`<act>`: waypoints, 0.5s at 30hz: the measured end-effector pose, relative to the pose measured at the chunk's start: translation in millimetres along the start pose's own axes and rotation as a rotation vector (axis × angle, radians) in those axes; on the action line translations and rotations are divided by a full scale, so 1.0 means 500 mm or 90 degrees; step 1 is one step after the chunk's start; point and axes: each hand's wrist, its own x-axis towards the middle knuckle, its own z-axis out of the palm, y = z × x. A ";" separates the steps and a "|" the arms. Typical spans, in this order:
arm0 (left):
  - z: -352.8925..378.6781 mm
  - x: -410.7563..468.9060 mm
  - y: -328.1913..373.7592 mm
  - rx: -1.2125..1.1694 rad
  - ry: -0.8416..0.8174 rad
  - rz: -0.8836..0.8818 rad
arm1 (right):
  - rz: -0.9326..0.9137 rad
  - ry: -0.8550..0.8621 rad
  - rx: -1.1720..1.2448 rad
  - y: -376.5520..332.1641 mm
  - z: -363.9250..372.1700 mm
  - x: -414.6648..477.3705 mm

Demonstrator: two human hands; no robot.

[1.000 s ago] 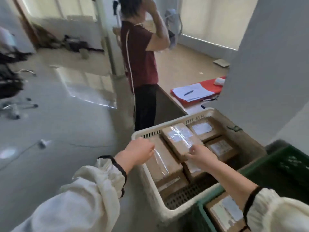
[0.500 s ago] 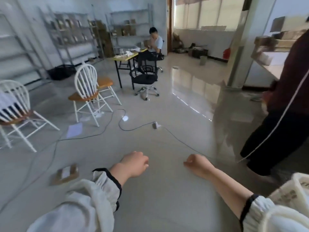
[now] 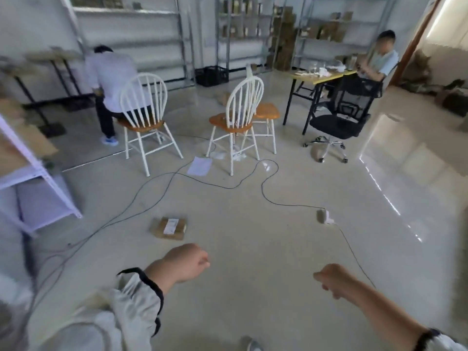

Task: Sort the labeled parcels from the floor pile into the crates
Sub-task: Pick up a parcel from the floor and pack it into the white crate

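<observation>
One brown cardboard parcel (image 3: 170,228) with a white label lies flat on the grey floor, left of centre. My left hand (image 3: 186,264) hovers just below and to the right of it, fingers loosely curled, holding nothing. My right hand (image 3: 331,279) is further right, also loosely curled and empty. Neither hand touches the parcel. No crate is in view.
Black cables (image 3: 263,188) snake across the floor to a small adapter (image 3: 323,216). Two white spindle chairs (image 3: 141,115) (image 3: 240,115) and a black office chair (image 3: 339,117) stand beyond. A sheet of paper (image 3: 199,165) lies near them. A shelf frame (image 3: 30,171) stands left. Two people sit at the back.
My view has swung left from the white crate of parcels to the open floor. Both hands left the crate empty, and the lone parcel now lies ahead of my left hand.
</observation>
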 end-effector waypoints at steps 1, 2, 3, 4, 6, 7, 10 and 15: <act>-0.013 0.024 -0.030 -0.018 0.009 -0.026 | -0.002 -0.017 -0.009 -0.040 -0.002 0.042; -0.027 0.045 -0.059 -0.041 0.016 -0.057 | -0.013 -0.031 -0.023 -0.083 0.000 0.085; -0.038 0.064 -0.088 -0.062 0.022 -0.084 | -0.035 -0.041 -0.050 -0.132 0.002 0.119; -0.049 0.081 -0.115 -0.079 0.030 -0.108 | -0.054 -0.058 -0.064 -0.185 0.006 0.148; -0.072 0.112 -0.168 -0.110 0.054 -0.151 | -0.093 -0.096 -0.098 -0.301 0.017 0.203; -0.082 0.127 -0.195 -0.130 0.068 -0.165 | -0.116 -0.100 -0.127 -0.360 0.023 0.230; -0.103 0.168 -0.287 -0.171 0.122 -0.199 | -0.182 -0.102 -0.178 -0.531 0.055 0.306; -0.136 0.278 -0.459 -0.212 0.149 -0.217 | -0.209 -0.150 -0.152 -0.777 0.128 0.376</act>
